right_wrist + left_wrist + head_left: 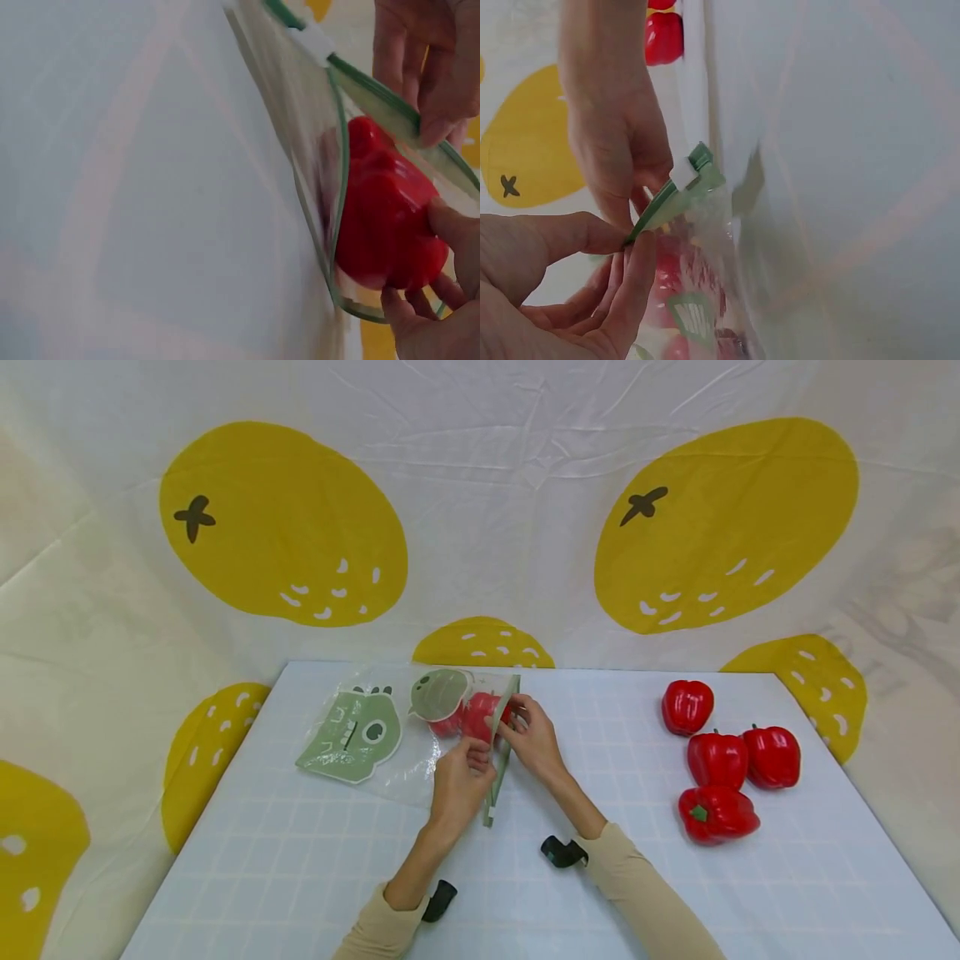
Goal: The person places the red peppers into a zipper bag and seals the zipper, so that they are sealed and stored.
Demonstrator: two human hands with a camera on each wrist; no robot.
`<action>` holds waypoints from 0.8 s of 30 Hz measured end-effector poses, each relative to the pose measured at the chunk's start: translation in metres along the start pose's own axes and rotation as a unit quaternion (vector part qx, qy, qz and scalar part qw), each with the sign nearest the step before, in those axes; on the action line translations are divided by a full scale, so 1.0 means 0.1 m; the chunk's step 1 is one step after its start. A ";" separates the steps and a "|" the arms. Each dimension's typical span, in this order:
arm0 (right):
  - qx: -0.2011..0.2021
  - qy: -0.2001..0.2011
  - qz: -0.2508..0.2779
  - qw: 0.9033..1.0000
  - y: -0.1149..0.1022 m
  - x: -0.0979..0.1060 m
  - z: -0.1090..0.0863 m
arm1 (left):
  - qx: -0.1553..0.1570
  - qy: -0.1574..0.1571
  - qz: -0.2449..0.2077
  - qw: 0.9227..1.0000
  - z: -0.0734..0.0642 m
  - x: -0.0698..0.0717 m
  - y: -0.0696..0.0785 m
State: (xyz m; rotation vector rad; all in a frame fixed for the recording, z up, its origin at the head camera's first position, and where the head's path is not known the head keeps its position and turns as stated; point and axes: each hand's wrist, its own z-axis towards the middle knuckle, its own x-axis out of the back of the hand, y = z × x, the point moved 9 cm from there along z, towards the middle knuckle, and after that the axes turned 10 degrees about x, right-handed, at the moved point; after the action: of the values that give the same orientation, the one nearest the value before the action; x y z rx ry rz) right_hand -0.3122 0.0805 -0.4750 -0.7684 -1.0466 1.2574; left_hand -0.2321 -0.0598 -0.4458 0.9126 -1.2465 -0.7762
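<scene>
A clear plastic zip bag [351,739] with green cartoon prints lies on its side on the table, its green-edged mouth toward the right. My left hand [459,781] pinches the green zip edge [664,199] between thumb and fingers. At the parted mouth, my right hand [534,739] grips a red bell pepper [386,217] by its end, and the pepper sits between the two green edges. Another red pepper [446,724] shows deeper inside the bag, partly hidden by a print. A white slider [311,43] sits on the zip edge.
Several red bell peppers [717,760] stand or lie grouped at the right of the white checked table [637,893]. Behind the table hangs a pale cloth [495,543] printed with yellow fruit. Dark wrist cameras [562,852] are worn near the beige sleeves.
</scene>
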 end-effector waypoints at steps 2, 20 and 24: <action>0.002 0.001 -0.010 1.000 0.00 0.00 0.00 | -0.009 0.015 -0.003 1.000 0.00 0.03 0.03; -0.006 -0.034 -0.037 0.999 0.00 -0.13 0.06 | -0.036 0.056 -0.041 0.997 -0.01 0.15 0.14; -0.021 -0.056 -0.033 0.998 0.02 -0.19 0.07 | -0.041 0.058 -0.040 0.997 -0.01 0.16 0.14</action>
State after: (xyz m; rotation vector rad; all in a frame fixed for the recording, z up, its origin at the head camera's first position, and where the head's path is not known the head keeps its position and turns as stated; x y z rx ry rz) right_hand -0.3189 0.0618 -0.4782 -0.6963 -1.1838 1.2375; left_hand -0.2283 -0.0679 -0.4261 0.9319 -1.0742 -0.8207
